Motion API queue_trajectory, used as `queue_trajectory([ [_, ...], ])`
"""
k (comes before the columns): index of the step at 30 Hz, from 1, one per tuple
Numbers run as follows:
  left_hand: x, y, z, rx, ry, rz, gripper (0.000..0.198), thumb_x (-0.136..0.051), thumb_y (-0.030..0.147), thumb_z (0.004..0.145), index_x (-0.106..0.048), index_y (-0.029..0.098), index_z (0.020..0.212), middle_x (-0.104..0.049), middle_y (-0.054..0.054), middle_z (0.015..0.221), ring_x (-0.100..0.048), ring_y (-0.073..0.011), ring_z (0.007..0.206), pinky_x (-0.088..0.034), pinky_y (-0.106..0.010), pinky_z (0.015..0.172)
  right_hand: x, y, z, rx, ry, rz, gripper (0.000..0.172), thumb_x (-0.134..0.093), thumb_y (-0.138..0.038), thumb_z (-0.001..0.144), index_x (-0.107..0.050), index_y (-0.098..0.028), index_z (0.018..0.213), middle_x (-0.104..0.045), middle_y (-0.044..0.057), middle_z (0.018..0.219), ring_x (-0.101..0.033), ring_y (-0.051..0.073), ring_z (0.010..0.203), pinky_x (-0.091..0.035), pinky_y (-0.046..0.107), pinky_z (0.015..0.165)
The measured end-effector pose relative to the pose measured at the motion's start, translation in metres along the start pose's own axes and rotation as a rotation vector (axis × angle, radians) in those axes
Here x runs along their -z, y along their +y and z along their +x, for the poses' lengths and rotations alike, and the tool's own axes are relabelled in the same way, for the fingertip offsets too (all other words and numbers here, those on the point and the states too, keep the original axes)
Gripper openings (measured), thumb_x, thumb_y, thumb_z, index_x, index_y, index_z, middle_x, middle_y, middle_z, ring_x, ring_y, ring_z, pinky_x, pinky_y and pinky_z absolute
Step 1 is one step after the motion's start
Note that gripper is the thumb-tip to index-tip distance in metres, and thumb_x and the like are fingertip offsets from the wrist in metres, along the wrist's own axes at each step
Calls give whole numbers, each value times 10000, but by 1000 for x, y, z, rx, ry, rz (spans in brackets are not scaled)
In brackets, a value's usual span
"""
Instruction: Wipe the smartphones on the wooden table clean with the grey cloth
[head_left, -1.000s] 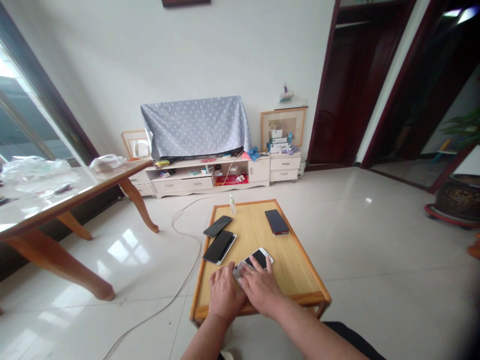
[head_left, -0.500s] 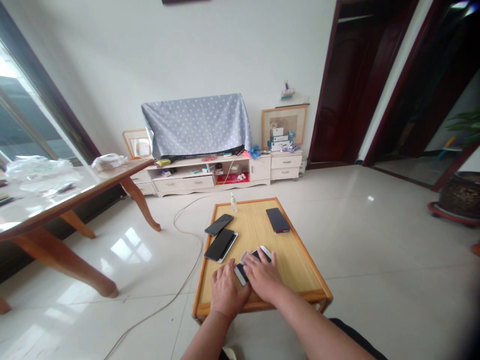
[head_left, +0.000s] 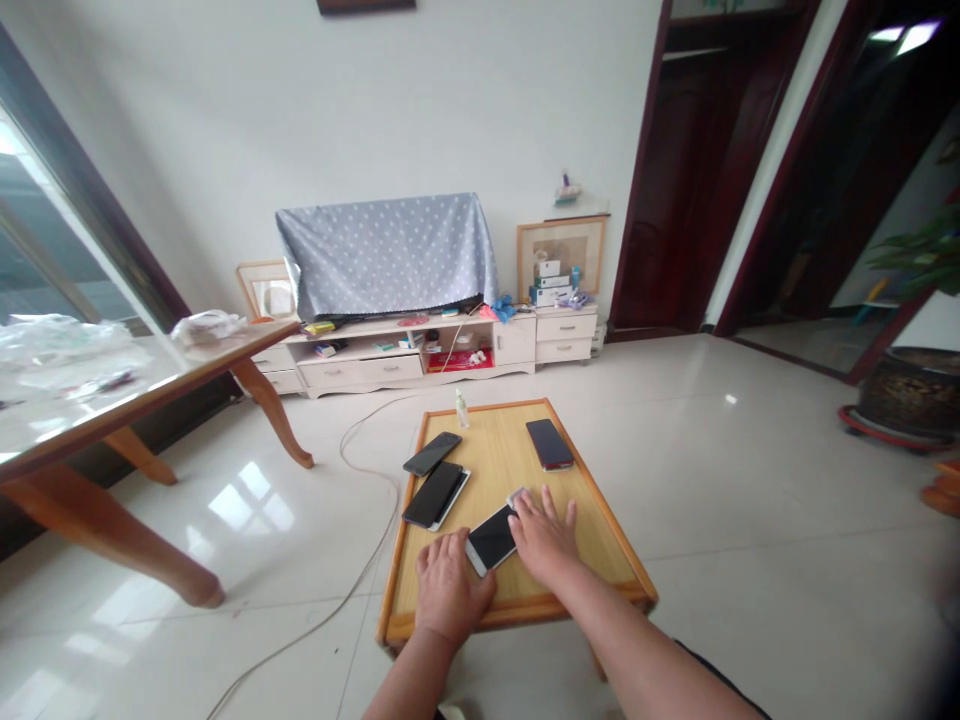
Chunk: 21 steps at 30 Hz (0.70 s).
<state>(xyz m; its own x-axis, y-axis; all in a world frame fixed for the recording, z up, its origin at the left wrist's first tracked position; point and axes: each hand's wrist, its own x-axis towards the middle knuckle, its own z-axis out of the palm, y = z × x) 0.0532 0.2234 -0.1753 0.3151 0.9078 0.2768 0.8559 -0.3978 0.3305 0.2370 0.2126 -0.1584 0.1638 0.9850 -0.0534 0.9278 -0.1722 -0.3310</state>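
A white-framed smartphone (head_left: pixel 493 540) with a black screen lies face up at a slant on the small wooden table (head_left: pixel 499 450). My left hand (head_left: pixel 450 590) grips its near left end between thumb and fingers. Over its far right end, my right hand (head_left: pixel 546 538) presses a small pale cloth or wipe (head_left: pixel 516 496) with its fingertips, other fingers spread. Left of the hands, a black phone (head_left: pixel 433 494) rests overlapping a white one (head_left: pixel 459 497). Behind these lies another dark phone (head_left: pixel 433 453). A further dark phone (head_left: pixel 550 443) is at the table's right side.
A small clear spray bottle (head_left: pixel 461 408) stands at the table's far left corner. To the left is a larger table (head_left: pixel 247 345) with plastic bags on it. A cable (head_left: pixel 360 575) runs across the floor. A low white TV cabinet (head_left: pixel 360 372) lines the wall.
My right hand has slid the cloth from the phone's middle to its far right end, uncovering the screen. My left hand stays on the near end. The view has shifted slightly.
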Motion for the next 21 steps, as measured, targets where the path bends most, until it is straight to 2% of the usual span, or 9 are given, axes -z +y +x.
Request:
queue_trajectory([
  [4,0,1,0,1,-17,19,535,-597,418,807,-557,199,1294,-646,-101,1249,-524,-290,1214,-296,-441,1079,-10,-8,-22,264,-20,33,500,-232,-403,1042,-401,-315,1505,-366,22,1592,-87,288,1524,93,659,1148],
  [6,1,1,0,-4,-27,27,525,-578,426,825,-562,200,1299,-641,-103,1257,-519,-290,1217,-299,-438,1071,-9,-9,-28,339,-32,57,485,-234,-400,1043,-438,-327,1477,-400,20,1573,-112,280,1520,100,653,1149],
  [8,3,3,0,-5,-39,37,539,-600,428,805,-570,215,1298,-637,-97,1256,-515,-293,1216,-301,-436,1063,-2,-3,-26,262,-23,58,478,-242,-398,1041,-460,-334,1461,-409,11,1567,-105,295,1520,106,674,1136],
  [11,6,6,1,1,-63,47,538,-623,409,776,-588,234,1284,-633,-88,1250,-512,-289,1209,-295,-428,1063,11,8,-16,56,1,31,487,-245,-379,1037,-444,-324,1478,-372,6,1587,-71,316,1523,109,694,1124],
  [12,6,7,1,6,-68,47,537,-621,404,775,-589,236,1284,-632,-88,1251,-511,-287,1209,-292,-425,1065,12,9,-16,40,-2,26,491,-249,-376,1035,-437,-318,1485,-362,7,1592,-63,317,1523,110,692,1126],
  [18,8,8,2,24,-114,32,549,-609,419,788,-580,231,1302,-615,-94,1307,-490,-284,1240,-279,-414,1084,1,-6,-42,357,-86,80,487,-228,-401,1041,-462,-329,1462,-399,18,1574,-135,285,1517,89,658,1150],
  [21,9,9,2,27,-106,36,543,-603,419,794,-581,230,1302,-617,-97,1294,-490,-288,1238,-280,-422,1084,6,0,-41,253,-69,61,491,-235,-397,1038,-472,-322,1462,-403,21,1571,-117,304,1519,102,675,1139],
])
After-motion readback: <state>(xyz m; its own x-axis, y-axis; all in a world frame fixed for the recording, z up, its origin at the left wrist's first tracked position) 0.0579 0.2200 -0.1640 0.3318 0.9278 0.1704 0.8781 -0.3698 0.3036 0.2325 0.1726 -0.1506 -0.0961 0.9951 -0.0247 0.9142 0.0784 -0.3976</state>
